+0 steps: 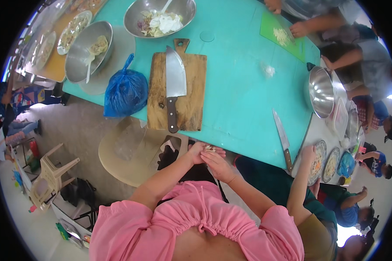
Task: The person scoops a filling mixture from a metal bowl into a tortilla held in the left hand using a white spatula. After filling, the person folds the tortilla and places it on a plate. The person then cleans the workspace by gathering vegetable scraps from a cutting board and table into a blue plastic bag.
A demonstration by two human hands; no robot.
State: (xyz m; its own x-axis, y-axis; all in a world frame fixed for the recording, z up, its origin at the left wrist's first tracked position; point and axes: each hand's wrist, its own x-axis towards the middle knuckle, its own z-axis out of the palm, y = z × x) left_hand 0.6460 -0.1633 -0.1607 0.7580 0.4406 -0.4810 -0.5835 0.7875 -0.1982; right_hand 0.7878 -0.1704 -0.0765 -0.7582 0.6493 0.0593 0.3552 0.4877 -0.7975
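My left hand [197, 152] is at the table's near edge, palm up, with several small pale pieces [210, 148] lying on its fingers. They look like garlic cloves, but are too small to be sure. My right hand [220, 168] is bent in against the left one, its fingertips touching the pieces. Just beyond my hands, a wooden cutting board [196, 87] lies on the turquoise table [244, 104]. On it rests a broad cleaver [176, 74], its dark handle pointing toward me.
Left of the board sits a tied blue plastic bag [126, 92]. Steel bowls of food [69, 65] [130, 26] stand farther back. A long knife [281, 130] lies at the right. Someone works at a green board [300, 48]; another person beside me holds a plate [319, 161].
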